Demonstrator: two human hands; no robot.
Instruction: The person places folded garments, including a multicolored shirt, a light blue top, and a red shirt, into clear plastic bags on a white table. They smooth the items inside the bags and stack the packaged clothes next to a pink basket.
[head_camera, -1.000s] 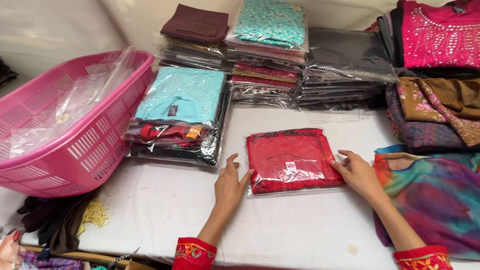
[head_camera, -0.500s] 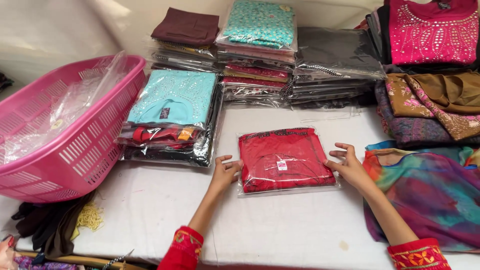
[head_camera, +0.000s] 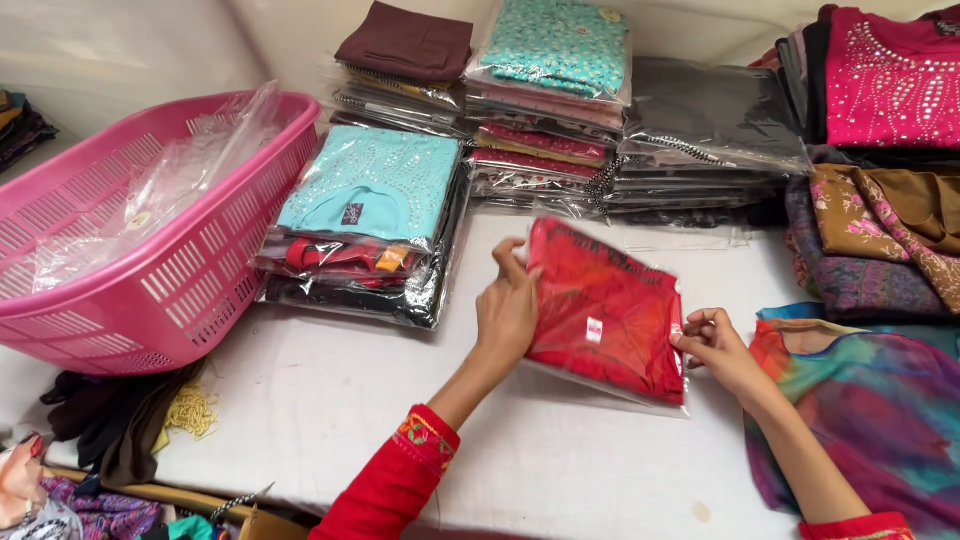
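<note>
Red cloth in a clear plastic bag (head_camera: 605, 305) sits at the centre of the frame, tilted up off the white table (head_camera: 330, 420) with its lower edge near the surface. Your left hand (head_camera: 507, 312) grips the bag's left edge, fingers curled over the top and thumb behind. Your right hand (head_camera: 712, 342) pinches the bag's right edge between thumb and fingertips. Just left of the bag, a stack of bagged clothes (head_camera: 365, 225) lies topped by a light blue garment. Beyond it, at upper centre, taller piles of bagged clothes (head_camera: 545, 95) stand side by side. A pink basket (head_camera: 170, 270) holding loose clear plastic fills the left side. At lower right, a multicoloured cloth (head_camera: 870, 410) lies beside your right forearm.
</note>
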